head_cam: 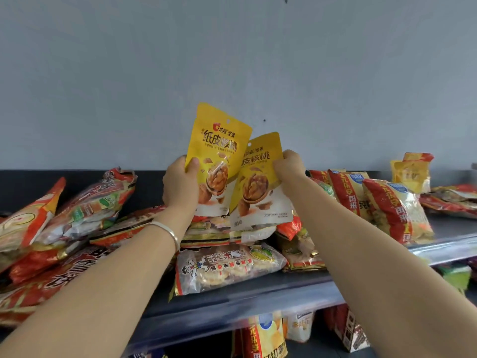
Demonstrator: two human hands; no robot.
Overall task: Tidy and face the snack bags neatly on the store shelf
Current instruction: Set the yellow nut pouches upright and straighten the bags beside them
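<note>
Two yellow walnut bags are held upright above the top shelf, fronts facing me. My left hand [180,184] grips the taller yellow bag [219,151] by its left edge, thumb on the front. My right hand [290,166] pinches the second yellow bag [260,182] at its right edge; this bag sits lower and overlaps the first one's right side. Below them a heap of snack bags lies flat on the dark shelf [258,293], among them a clear rice-cracker bag [227,267].
Red and orange bags [77,210] lean in a messy pile at the left. Red-and-yellow bags [395,210] stand at the right, with more yellow bags [410,174] behind. A grey wall rises behind the shelf. A lower shelf holds more bags [265,337].
</note>
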